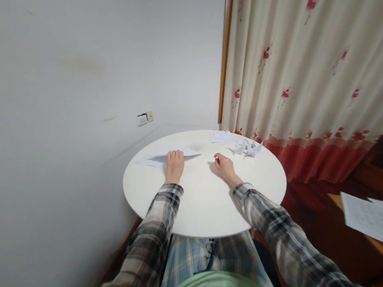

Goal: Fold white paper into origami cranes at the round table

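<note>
On the left part of a round white table, my left hand grips the near edge of a sheet of white paper. That edge is lifted and bent, and the paper's corners spread out to both sides of the hand. My right hand hovers low over or rests on the table, its fingers curled with thumb and forefinger together; whether something small is between them I cannot make out. Beyond it, toward the right rim, lie folded and crumpled white paper pieces.
Flatter white paper lies at the table's far edge. A wall with a socket stands at the left, and a flowered curtain hangs behind at the right. Printed sheets lie on a wooden surface at the lower right.
</note>
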Demonstrator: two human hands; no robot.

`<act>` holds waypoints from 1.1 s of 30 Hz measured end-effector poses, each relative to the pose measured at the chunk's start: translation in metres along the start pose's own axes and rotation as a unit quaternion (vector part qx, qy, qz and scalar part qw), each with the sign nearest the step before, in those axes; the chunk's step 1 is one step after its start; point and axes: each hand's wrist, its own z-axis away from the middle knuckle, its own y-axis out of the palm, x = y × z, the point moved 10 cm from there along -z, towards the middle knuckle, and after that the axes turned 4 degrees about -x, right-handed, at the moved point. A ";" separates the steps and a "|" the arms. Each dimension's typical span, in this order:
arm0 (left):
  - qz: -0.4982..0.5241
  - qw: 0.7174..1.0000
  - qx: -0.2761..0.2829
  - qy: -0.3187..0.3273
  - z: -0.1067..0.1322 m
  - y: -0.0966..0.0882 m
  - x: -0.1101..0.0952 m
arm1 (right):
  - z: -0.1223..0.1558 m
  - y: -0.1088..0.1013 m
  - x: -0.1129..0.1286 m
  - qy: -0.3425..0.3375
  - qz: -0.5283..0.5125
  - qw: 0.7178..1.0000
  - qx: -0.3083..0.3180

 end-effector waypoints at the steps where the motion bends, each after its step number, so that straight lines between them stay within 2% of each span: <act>1: 0.004 1.000 0.001 0.014 -0.001 0.001 -0.003 | -0.001 -0.004 -0.004 0.023 0.008 1.000 -0.015; 3: 0.018 0.999 0.005 0.031 -0.001 0.004 -0.007 | -0.003 -0.009 -0.011 0.062 0.033 0.997 -0.029; 5: 0.038 0.999 0.003 0.031 -0.002 0.006 -0.007 | -0.004 -0.008 -0.012 0.077 0.066 0.995 -0.016; 9: 0.063 0.997 0.002 0.042 -0.003 0.007 -0.010 | -0.006 0.003 -0.002 0.038 0.141 0.988 0.046; 14: 0.062 0.984 0.038 0.162 0.001 0.009 -0.044 | -0.005 0.006 0.007 0.000 0.175 0.981 0.086; 18: 0.110 0.954 0.076 0.267 0.011 0.009 -0.072 | -0.004 0.003 0.008 0.002 0.178 0.979 0.097; 22: 0.150 0.929 0.109 0.320 0.017 0.008 -0.090 | -0.003 0.002 0.014 -0.004 0.175 0.979 0.106; 25: 0.205 0.907 0.134 0.341 0.020 0.003 -0.103 | -0.002 0.007 0.024 -0.049 0.179 0.974 0.132; 29: 0.267 0.878 0.143 0.370 0.023 -0.008 -0.118 | 0.004 0.021 0.040 -0.150 0.181 0.955 0.182; 33: 0.236 0.876 0.130 0.399 0.019 -0.014 -0.124 | 0.009 0.027 0.038 -0.185 0.194 0.942 0.200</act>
